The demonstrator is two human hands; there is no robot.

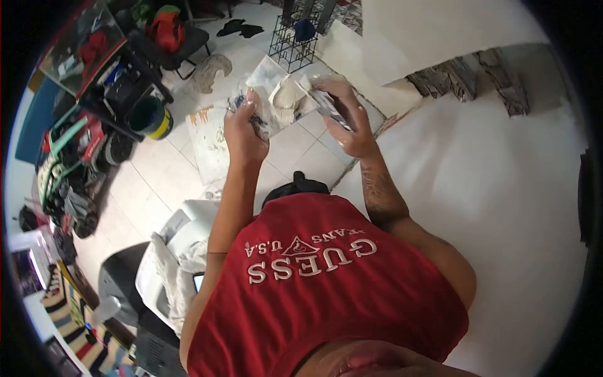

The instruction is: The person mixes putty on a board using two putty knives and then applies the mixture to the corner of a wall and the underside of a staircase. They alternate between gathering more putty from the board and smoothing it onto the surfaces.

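Right hand (pixel 350 119) grips flat tool (pixel 330 107); left (pixel 247 129) curls round paste-smeared object (pixel 259 127), kind unclear. White paste (pixel 287 95) between my hands, above tiles (pixel 141 191).

Glossy pale tile floor (pixel 144 191); matt red cloth shirt (pixel 352 295); rough, bark-like grey pieces (pixel 502 81) at far right.

Two hands show, one left hand (pixel 249 129) and one right hand (pixel 350 122), with one white-smeared item (pixel 239 103) in the first and one smeared flat tool (pixel 328 107) in the second. Also visible are one wire rack (pixel 290 47), one bucket (pixel 151 119), one dark chair (pixel 196 41), one red shirt (pixel 339 301) and two flat dark items (pixel 242 29) on the floor (pixel 141 182).
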